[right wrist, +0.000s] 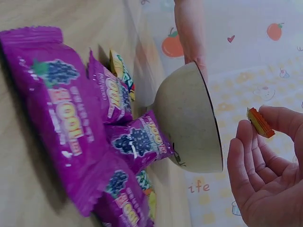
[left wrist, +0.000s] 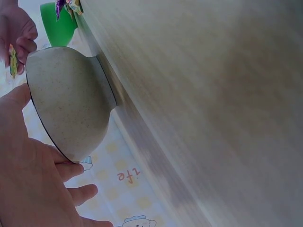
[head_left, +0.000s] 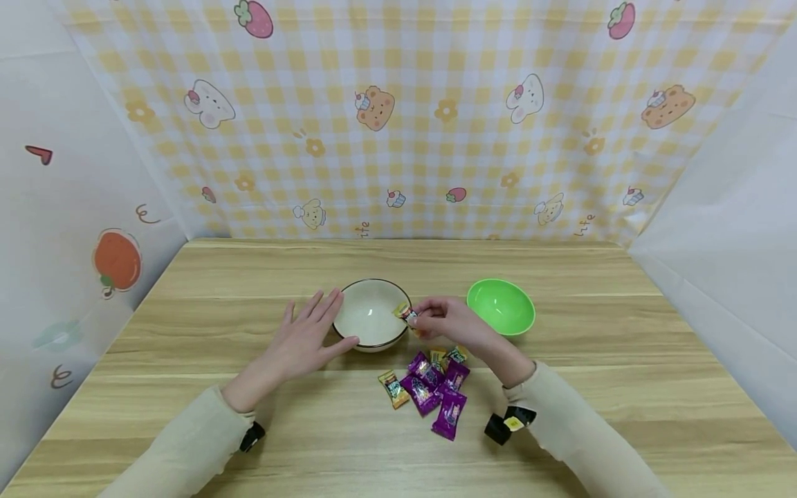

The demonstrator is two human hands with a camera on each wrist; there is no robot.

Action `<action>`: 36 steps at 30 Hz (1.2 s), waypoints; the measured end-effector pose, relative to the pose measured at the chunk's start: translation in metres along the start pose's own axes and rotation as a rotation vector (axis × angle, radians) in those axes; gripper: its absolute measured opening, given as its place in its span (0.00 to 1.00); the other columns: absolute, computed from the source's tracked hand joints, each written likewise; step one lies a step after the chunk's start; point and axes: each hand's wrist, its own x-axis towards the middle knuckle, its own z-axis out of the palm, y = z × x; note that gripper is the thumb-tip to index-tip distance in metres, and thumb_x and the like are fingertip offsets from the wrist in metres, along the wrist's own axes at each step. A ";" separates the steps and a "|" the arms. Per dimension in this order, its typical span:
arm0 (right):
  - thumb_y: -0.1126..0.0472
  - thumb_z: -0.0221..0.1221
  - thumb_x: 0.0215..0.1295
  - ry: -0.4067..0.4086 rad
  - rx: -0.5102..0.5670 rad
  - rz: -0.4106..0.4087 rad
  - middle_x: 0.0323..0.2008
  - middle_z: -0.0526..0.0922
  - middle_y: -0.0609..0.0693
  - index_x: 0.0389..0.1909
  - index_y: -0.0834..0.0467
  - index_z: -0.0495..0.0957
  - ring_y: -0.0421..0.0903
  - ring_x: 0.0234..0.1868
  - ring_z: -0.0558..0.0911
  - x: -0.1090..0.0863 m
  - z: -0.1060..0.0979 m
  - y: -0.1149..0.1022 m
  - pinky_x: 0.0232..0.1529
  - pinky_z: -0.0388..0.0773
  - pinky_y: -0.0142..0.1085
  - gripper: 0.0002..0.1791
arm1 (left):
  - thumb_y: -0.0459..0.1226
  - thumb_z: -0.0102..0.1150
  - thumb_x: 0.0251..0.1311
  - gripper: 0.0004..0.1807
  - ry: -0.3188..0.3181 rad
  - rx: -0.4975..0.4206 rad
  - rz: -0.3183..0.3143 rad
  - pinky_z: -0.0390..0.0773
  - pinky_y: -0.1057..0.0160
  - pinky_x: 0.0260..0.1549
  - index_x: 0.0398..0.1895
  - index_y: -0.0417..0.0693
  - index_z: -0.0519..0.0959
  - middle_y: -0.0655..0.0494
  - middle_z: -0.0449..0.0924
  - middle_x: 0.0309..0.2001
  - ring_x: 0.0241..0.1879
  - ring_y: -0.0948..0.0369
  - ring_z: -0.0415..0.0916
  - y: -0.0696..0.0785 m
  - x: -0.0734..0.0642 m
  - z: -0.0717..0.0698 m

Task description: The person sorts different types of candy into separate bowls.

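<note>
Hanging at the far left, a white cloth (head_left: 75,207) has a big round orange-red fruit drawn on it. Next, a beige sleeve (head_left: 180,443) leads up to the left hand (head_left: 305,344). Its fingers are spread wide apart, and the thumb and fingers touch the rim of a white bowl (head_left: 371,315) with a thin dark edge. The bowl sits upright on the wooden table (head_left: 311,436). Just in front of the bowl, a loose yellow sweet (head_left: 394,389) lies on the wood. A little more to the right, the held yellow sweet (head_left: 405,312) is up in the air by the bowl's right rim. The right hand (head_left: 450,321) has it pinched tight between the thumb and finger. Below that hand, four purple packets (head_left: 450,413) lie in a messy heap, with grapes drawn on them. Two more yellow sweets (head_left: 456,355) lie at the back of the heap. Then comes a small black thing (head_left: 498,429) under the right wrist. A shiny green bowl (head_left: 503,308) is near the right hand, on its right side. A second beige sleeve (head_left: 579,422) goes down at the right.
</note>
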 end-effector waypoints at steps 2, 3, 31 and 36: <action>0.62 0.57 0.58 0.008 -0.013 0.001 0.29 0.77 0.55 0.42 0.67 0.73 0.56 0.35 0.77 0.002 0.001 -0.002 0.40 0.74 0.43 0.14 | 0.67 0.35 0.53 0.47 0.001 0.003 0.002 0.34 0.40 0.55 0.68 0.45 0.48 0.53 0.44 0.67 0.65 0.51 0.38 0.000 0.000 0.000; 0.62 0.57 0.58 0.011 -0.017 -0.001 0.29 0.77 0.55 0.41 0.67 0.73 0.57 0.36 0.77 0.003 0.001 -0.004 0.40 0.74 0.43 0.14 | 0.67 0.35 0.53 0.47 0.000 0.003 0.002 0.34 0.40 0.55 0.68 0.45 0.48 0.53 0.44 0.67 0.65 0.51 0.38 0.000 0.000 0.000; 0.62 0.57 0.58 0.060 -0.108 -0.019 0.32 0.80 0.60 0.42 0.67 0.75 0.56 0.33 0.79 0.039 0.016 -0.016 0.36 0.75 0.43 0.14 | 0.68 0.34 0.52 0.48 0.001 0.001 0.004 0.36 0.38 0.54 0.67 0.44 0.49 0.51 0.46 0.67 0.65 0.50 0.40 -0.001 0.001 0.001; 0.61 0.57 0.58 0.066 -0.100 -0.027 0.36 0.78 0.64 0.44 0.67 0.73 0.56 0.34 0.79 0.033 0.010 -0.015 0.37 0.75 0.44 0.16 | 0.68 0.34 0.52 0.48 0.000 0.003 0.000 0.35 0.39 0.54 0.67 0.44 0.49 0.52 0.44 0.67 0.65 0.51 0.39 -0.001 0.001 0.001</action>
